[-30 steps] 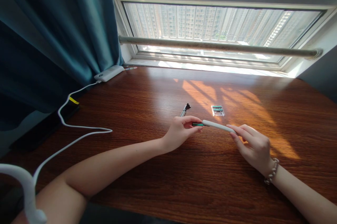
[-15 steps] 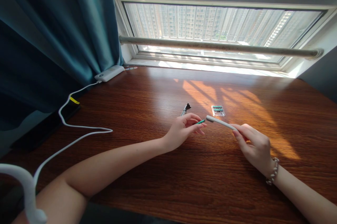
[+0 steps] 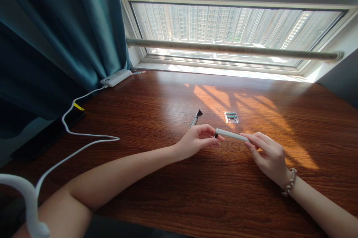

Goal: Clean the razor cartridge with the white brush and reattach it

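My right hand [image 3: 267, 152] pinches the handle end of a white toothbrush [image 3: 231, 134], held out level to the left above the table. The brush's dark bristles [image 3: 216, 135] point down at the fingertips of my left hand [image 3: 198, 138]. That hand is closed in a pinch on a small razor cartridge with a green strip, now mostly hidden by the fingers and brush head. Just beyond the left hand lies a razor handle [image 3: 195, 119], silver with a black end. A clear plastic case [image 3: 232, 117] with green-striped cartridges lies flat behind the brush.
The brown wooden table [image 3: 156, 193] runs up to a window with a metal bar [image 3: 229, 48] across it. A white power bank [image 3: 116, 78] by the blue curtain [image 3: 92, 21] has a white cable [image 3: 67, 126] trailing left. A curved white tube [image 3: 26, 197] stands at lower left.
The toothbrush has moved left and turned, so its bristles now meet my left fingertips. The green strip of the cartridge has gone out of sight. The razor handle and case have stayed put.
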